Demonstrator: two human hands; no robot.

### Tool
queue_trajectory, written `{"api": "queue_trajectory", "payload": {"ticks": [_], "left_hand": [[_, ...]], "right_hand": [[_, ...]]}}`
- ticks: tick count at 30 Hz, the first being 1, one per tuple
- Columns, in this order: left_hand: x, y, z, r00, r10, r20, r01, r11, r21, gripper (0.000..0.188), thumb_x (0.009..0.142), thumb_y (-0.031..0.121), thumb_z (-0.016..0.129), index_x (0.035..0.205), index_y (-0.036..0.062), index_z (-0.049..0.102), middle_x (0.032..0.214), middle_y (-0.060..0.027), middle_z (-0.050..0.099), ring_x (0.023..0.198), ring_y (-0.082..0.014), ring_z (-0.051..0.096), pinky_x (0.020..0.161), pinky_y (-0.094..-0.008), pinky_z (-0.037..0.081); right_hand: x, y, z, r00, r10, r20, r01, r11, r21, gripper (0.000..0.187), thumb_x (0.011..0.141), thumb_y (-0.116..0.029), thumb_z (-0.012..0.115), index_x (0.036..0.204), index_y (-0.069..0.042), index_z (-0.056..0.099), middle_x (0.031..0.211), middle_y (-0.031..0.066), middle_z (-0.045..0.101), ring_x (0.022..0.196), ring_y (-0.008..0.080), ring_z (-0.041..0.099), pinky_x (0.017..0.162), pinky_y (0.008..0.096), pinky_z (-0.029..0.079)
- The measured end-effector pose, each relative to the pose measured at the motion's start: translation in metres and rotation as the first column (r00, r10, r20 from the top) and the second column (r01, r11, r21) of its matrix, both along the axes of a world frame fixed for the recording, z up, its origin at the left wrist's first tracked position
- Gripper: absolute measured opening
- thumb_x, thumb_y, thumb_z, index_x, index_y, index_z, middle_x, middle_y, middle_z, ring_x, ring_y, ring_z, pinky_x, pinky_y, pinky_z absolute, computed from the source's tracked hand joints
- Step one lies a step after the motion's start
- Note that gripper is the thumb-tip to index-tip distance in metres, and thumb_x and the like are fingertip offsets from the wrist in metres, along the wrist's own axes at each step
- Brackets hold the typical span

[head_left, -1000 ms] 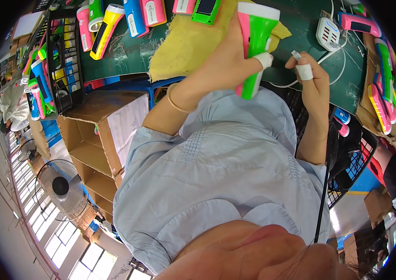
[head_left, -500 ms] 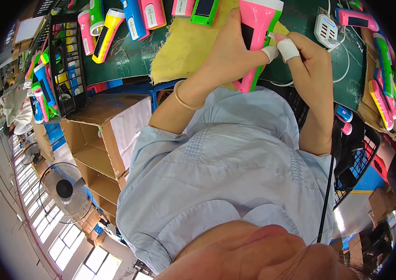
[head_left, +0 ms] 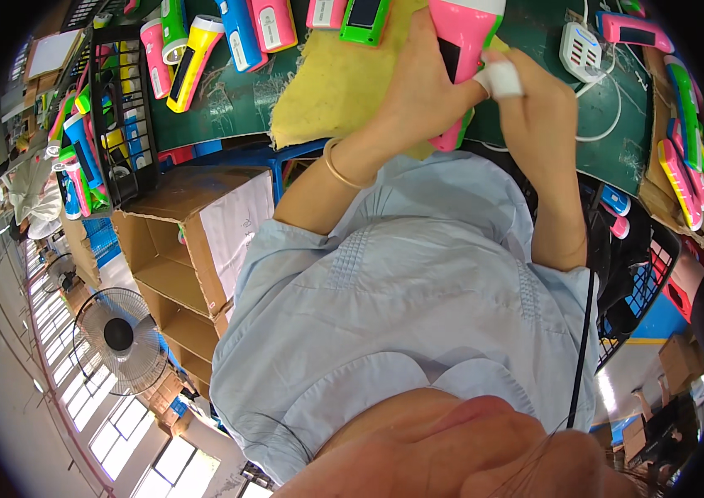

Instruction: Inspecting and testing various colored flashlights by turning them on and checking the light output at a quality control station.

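A pink flashlight (head_left: pixel 466 31) with a white head rim, a dark panel and a green side strip is upright over the table. My left hand (head_left: pixel 418 93) is closed around its body, thumb across the lower part. White tape wraps that thumb's tip. Against the green side, my right hand (head_left: pixel 541 104) is closed in a pinch, a taped finger in front. A small white cable plug shows at its fingertips, mostly hidden. Beneath both hands lies a yellow cloth (head_left: pixel 327 91). The white cable (head_left: pixel 609 124) loops away to the right of my right hand.
On the green table (head_left: pixel 211 116), several colourful flashlights (head_left: pixel 240 37) lie along the far left. A white multi-port USB charger (head_left: pixel 580 51) sits right of my hands. More flashlights (head_left: pixel 684 183) fill a cardboard box at the right. A black basket (head_left: pixel 124 116) stands left.
The right hand has moved in closer against the flashlight's side, and its plug is now mostly covered. The flashlight has shifted slightly right and up, held in the left hand.
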State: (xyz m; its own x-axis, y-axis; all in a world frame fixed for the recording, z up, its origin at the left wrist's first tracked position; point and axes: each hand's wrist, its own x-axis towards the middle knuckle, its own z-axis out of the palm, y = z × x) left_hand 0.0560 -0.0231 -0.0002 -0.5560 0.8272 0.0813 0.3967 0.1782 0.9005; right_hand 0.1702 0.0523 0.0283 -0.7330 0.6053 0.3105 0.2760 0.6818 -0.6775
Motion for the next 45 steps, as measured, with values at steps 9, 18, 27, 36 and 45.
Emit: {"api": "queue_trajectory", "payload": {"ticks": [9,18,27,36,45], "left_hand": [[-0.028,0.005,0.000,0.572,-0.078,0.816,-0.295,0.909,0.293,0.024,0.093,0.023,0.048,0.111,0.0078,0.047,0.085,-0.0014,0.053,0.073,-0.0109,0.055,0.061,-0.0245,0.049],[-0.020,0.012,0.015,0.734,-0.081,0.675,-0.342,0.814,0.470,0.040,0.094,0.041,0.040,0.108,0.0042,0.050,0.088,-0.0049,0.055,0.074,-0.0137,0.055,0.061,-0.0253,0.048],[-0.025,0.022,0.001,0.823,0.076,0.562,-0.352,0.845,0.402,0.048,0.094,0.045,0.029,0.088,0.0047,0.055,0.076,-0.0051,0.059,0.065,-0.0131,0.056,0.057,-0.0265,0.047],[-0.047,0.041,0.017,0.464,-0.055,0.884,-0.313,0.923,0.222,0.060,0.094,0.051,0.024,0.102,0.0007,0.055,0.080,-0.0092,0.061,0.066,-0.0174,0.059,0.058,-0.0282,0.049],[-0.384,0.082,-0.012,0.744,0.506,-0.435,-0.578,0.815,-0.040,0.037,0.076,0.026,0.058,0.098,-0.0032,0.059,0.092,-0.0200,0.063,0.083,-0.0338,0.062,0.073,-0.0389,0.049]], "right_hand": [[0.023,0.014,-0.022,0.986,-0.034,-0.164,-0.026,0.935,-0.353,0.047,0.080,0.007,0.039,0.117,-0.014,0.058,0.073,0.0041,0.056,0.057,0.0070,0.047,0.054,0.0196,0.041],[-0.010,0.013,-0.038,0.949,0.266,-0.171,-0.302,0.605,-0.737,0.046,0.089,-0.030,0.055,0.118,0.005,0.052,0.098,0.0065,0.061,0.090,0.0103,0.052,0.083,0.0239,0.041],[-0.023,0.014,-0.052,0.924,0.199,-0.327,-0.383,0.473,-0.794,0.046,0.085,-0.029,0.062,0.117,0.003,0.055,0.101,0.0045,0.061,0.089,0.0099,0.051,0.082,0.0236,0.040],[-0.012,0.017,-0.053,0.972,0.038,-0.233,-0.236,0.228,-0.945,0.049,0.086,-0.041,0.056,0.110,0.002,0.056,0.107,0.0074,0.058,0.097,0.0141,0.052,0.088,0.0298,0.038],[0.133,0.215,0.012,0.565,-0.739,-0.367,0.738,0.651,-0.175,0.044,0.087,-0.029,0.052,0.110,0.007,0.056,0.093,0.0143,0.060,0.074,0.0197,0.058,0.062,0.0284,0.047]]}}
